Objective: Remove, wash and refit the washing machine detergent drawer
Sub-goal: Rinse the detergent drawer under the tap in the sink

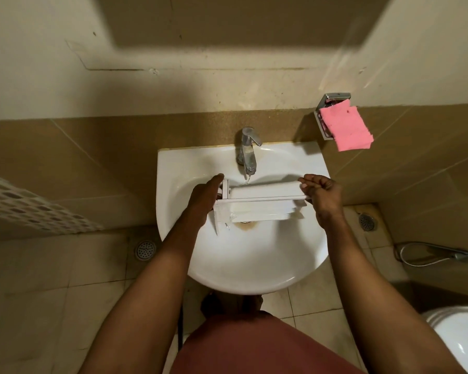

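Over the sink (173, 168), left hand (203, 193) presses the drawer (265, 190) straight-fingered; right hand (323, 191) pinches it.

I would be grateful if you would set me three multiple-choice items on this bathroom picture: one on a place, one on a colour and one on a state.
1. Where is the detergent drawer?
A. In a bucket.
B. Held over the sink basin, below the tap.
C. Inside a washing machine.

2. What colour is the cloth on the chrome wall holder?
A. Green.
B. Blue.
C. Pink.

3. What is the tap's state?
A. Running.
B. Off and dry.
C. Taken off the sink.

Answers:
1 B, since the left hand and the right hand hold it by its ends above the bowl.
2 C, since the cloth is plainly pink.
3 A, since a thin stream of water falls from the spout.
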